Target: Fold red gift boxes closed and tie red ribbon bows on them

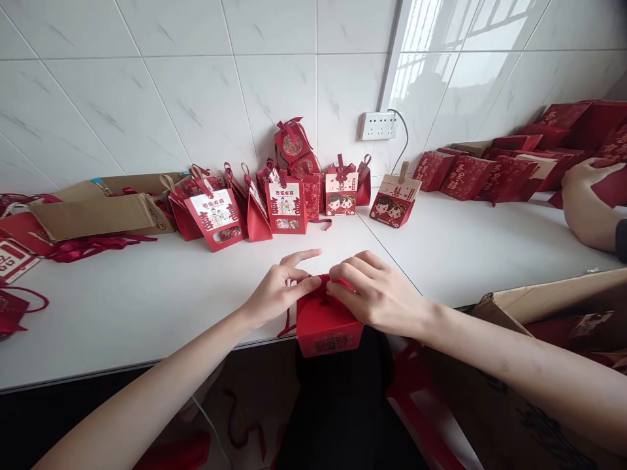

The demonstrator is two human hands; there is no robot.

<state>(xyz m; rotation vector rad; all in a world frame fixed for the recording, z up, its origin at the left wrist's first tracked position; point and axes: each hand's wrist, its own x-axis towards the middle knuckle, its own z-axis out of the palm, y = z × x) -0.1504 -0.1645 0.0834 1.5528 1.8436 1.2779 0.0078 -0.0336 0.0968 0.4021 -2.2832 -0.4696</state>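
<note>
A red gift box (326, 323) with a gold print on its front sits at the near edge of the white table, between my two hands. At its top left, my left hand (287, 287) pinches with the thumb while the index finger sticks out. My right hand (375, 290) is closed over the box's top right, its fingertips curled down at the top seam. Exactly what the fingertips grip there is hidden. A thin red ribbon (288, 324) hangs down beside the box's left side, below my left hand.
Finished-looking red gift boxes (218, 215) stand along the tiled wall. An opened cardboard box (98, 215) with ribbons lies left. Folded red boxes (465, 176) are stacked right, near another person's arm (592, 205). A large carton (509, 307) stands at the lower right.
</note>
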